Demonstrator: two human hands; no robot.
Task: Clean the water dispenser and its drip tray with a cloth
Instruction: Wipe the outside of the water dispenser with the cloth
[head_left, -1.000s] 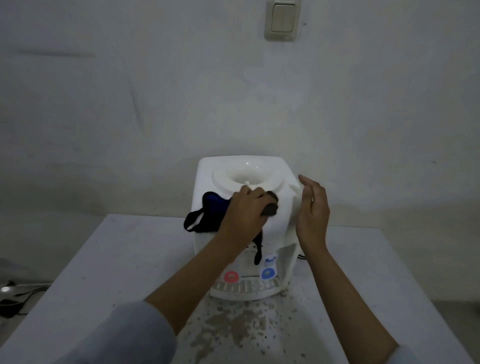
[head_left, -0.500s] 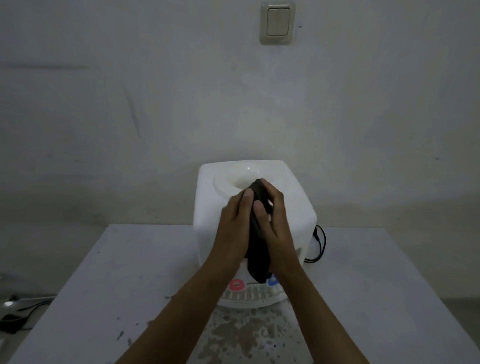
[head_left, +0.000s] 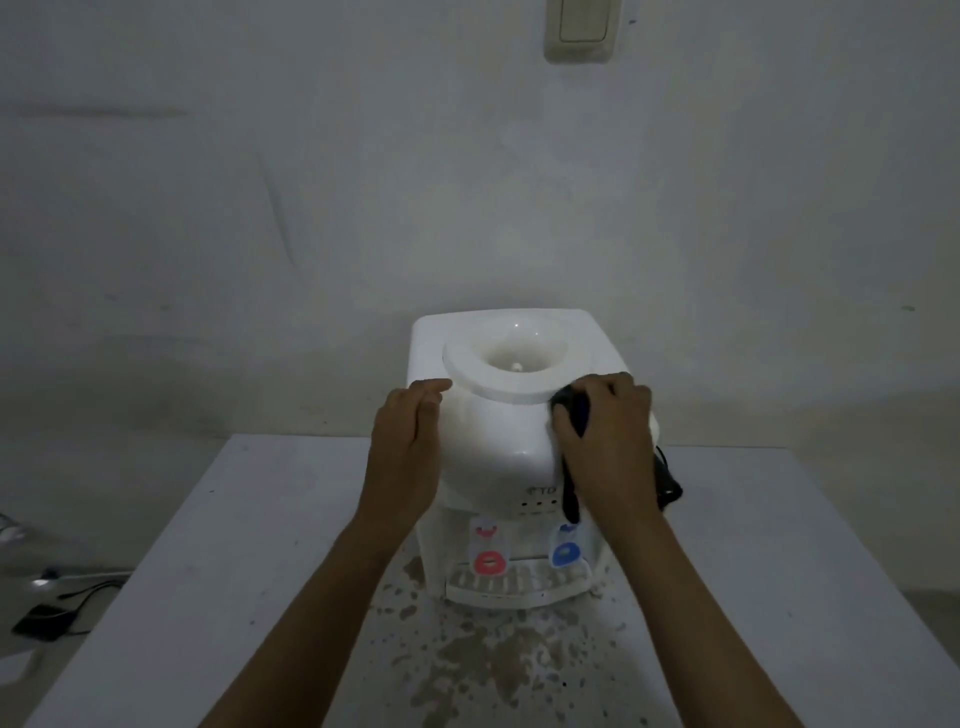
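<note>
since half a second ago your hands have parted: your right hand (head_left: 605, 441) now grips the dark cloth (head_left: 571, 415), fingers curled round it, against the water dispenser (head_left: 498, 431) top's right front. your left hand (head_left: 408, 447) rests flat on its left side, fingers straight. its drip tray (head_left: 514, 587) sits below on the stained surface (head_left: 260, 545).

Faint letters "TD" stand on the water dispenser (head_left: 498, 447) front panel.
</note>
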